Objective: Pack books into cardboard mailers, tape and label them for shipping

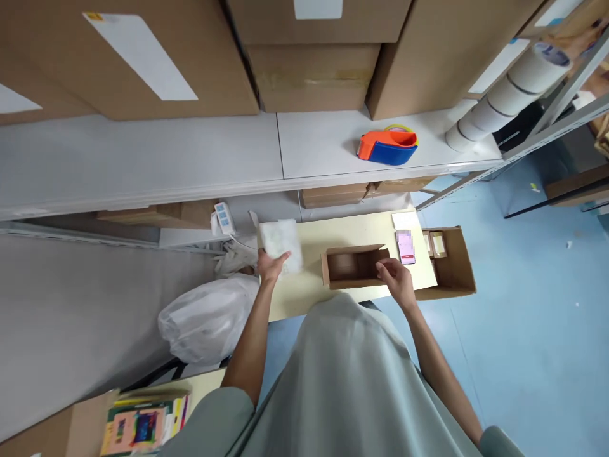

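My left hand (271, 263) grips a flat white package (284, 238) that looks wrapped in pale, soft sheeting. Its thumb lies over the top, and the other fingers are mostly hidden at the left edge. An open cardboard box (333, 284) stands on the cream table (309, 301), its inside brown and bare as far as I can see. At the box's right end is my right hand (398, 284), fingers curled together on the rim. Just beyond that hand lies a phone (406, 247) with a pink screen.
A larger open carton (459, 263) holding small boxes stands right of the table. On the shelf (200, 152) ahead are big cartons (314, 76), an orange and blue tape dispenser (387, 147) and stacked tape rolls (504, 98). A white plastic bag (209, 317) and books (143, 425) are at left.
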